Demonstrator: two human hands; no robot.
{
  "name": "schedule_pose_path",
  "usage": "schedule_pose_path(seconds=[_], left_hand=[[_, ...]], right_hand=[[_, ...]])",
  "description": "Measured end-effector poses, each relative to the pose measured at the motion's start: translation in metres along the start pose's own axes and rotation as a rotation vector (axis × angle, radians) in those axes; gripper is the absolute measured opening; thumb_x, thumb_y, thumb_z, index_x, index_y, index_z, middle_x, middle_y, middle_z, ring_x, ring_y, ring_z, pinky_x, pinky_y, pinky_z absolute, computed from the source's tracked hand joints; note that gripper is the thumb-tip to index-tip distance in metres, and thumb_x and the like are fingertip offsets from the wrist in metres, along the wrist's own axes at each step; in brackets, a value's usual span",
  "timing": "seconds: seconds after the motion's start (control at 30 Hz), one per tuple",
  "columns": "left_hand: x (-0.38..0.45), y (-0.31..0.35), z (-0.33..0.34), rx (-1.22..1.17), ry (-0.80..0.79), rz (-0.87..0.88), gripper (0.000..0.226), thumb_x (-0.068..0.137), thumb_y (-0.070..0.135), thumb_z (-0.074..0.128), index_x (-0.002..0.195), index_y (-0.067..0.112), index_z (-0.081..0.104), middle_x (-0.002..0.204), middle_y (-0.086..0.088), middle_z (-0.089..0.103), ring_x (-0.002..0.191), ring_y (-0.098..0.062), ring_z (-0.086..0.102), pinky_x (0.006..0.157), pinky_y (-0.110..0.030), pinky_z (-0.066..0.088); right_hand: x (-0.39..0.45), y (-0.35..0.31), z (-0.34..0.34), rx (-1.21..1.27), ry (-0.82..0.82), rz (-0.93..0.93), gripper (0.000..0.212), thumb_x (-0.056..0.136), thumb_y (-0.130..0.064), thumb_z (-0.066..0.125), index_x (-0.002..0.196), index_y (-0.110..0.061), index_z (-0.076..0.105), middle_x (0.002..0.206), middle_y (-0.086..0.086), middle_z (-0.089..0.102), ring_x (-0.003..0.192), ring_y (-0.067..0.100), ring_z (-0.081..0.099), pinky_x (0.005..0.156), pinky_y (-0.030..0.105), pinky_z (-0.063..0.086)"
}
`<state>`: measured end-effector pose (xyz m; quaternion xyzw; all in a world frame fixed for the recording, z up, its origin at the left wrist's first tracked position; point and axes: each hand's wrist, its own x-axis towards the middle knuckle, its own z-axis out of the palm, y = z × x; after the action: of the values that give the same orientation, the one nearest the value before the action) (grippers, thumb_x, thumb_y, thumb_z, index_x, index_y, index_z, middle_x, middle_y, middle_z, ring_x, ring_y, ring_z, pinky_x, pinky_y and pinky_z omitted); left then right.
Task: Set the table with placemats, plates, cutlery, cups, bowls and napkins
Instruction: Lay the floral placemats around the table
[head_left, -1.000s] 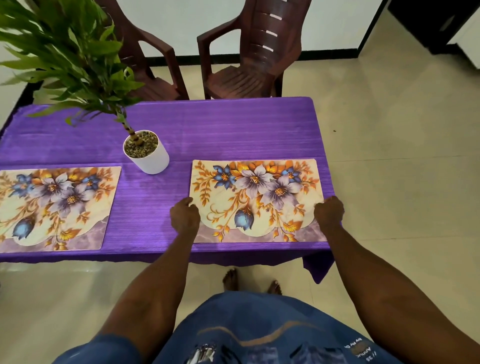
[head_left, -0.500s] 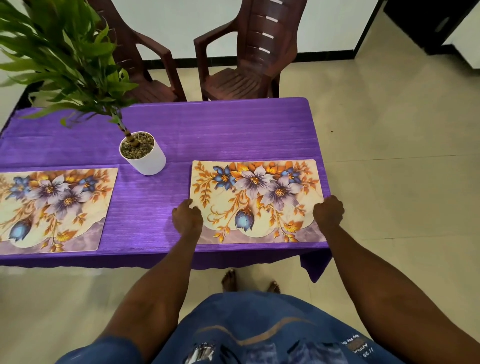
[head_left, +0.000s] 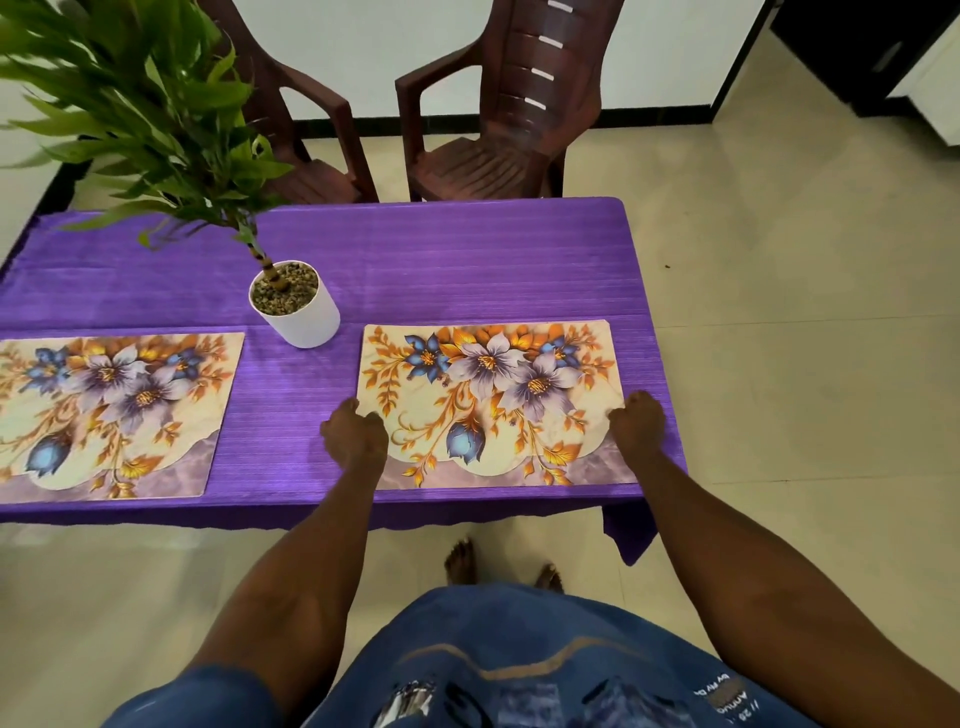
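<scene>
- Head view: the left hand (head_left: 355, 435) and right hand (head_left: 638, 422) sit at the two side edges of the right placemat (head_left: 491, 402). The fingers are curled at each edge, seemingly pinching it, though the fingertips are hidden.
- Since a second ago the mat has barely shifted and both hands have kept their hold, so this looks like a last squaring-up near the front edge of the table (head_left: 441, 260).
- That would finish the placemat step. Plates, cutlery, cups, bowls and napkins are all still to come, and none is in sight.
- Count: two placemats, the other being the left placemat (head_left: 111, 410) lying flat; one potted plant (head_left: 296, 304) between and behind them; two chairs (head_left: 511, 104) at the far side.
</scene>
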<state>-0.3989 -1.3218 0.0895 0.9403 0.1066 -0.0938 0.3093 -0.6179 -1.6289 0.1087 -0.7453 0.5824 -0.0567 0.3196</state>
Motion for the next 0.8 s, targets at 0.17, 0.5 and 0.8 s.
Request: schedule_pose_path(seconds=[0.17, 0.5, 0.8], left_hand=[[0.001, -0.006, -0.005, 0.040, -0.002, 0.016, 0.025, 0.090, 0.030, 0.067, 0.107, 0.013, 0.066, 0.109, -0.010, 0.070, 0.105, -0.031, 0.061, 0.085, -0.051, 0.055], [0.011, -0.006, -0.007, -0.116, -0.111, 0.036, 0.023, 0.087, 0.023, 0.073, 0.107, 0.012, 0.071, 0.107, -0.009, 0.073, 0.094, -0.029, 0.069, 0.081, -0.048, 0.058], [0.014, 0.007, -0.019, -0.239, -0.113, -0.122, 0.028, 0.081, 0.018, 0.079, 0.103, 0.004, 0.068, 0.103, -0.014, 0.071, 0.096, -0.031, 0.067, 0.079, -0.039, 0.054]], right_hand=[[-0.006, -0.003, 0.004, 0.014, 0.009, 0.004, 0.028, 0.082, -0.011, 0.073, 0.103, 0.003, 0.062, 0.109, 0.022, 0.065, 0.103, 0.039, 0.060, 0.081, 0.039, 0.048], [-0.007, -0.008, -0.008, 0.122, 0.003, 0.119, 0.039, 0.076, -0.017, 0.082, 0.103, 0.003, 0.063, 0.110, 0.020, 0.067, 0.103, 0.038, 0.062, 0.080, 0.036, 0.046], [-0.008, -0.011, -0.023, 0.278, 0.016, 0.166, 0.030, 0.076, -0.010, 0.081, 0.099, 0.005, 0.069, 0.103, 0.018, 0.070, 0.087, 0.026, 0.060, 0.072, 0.025, 0.034]])
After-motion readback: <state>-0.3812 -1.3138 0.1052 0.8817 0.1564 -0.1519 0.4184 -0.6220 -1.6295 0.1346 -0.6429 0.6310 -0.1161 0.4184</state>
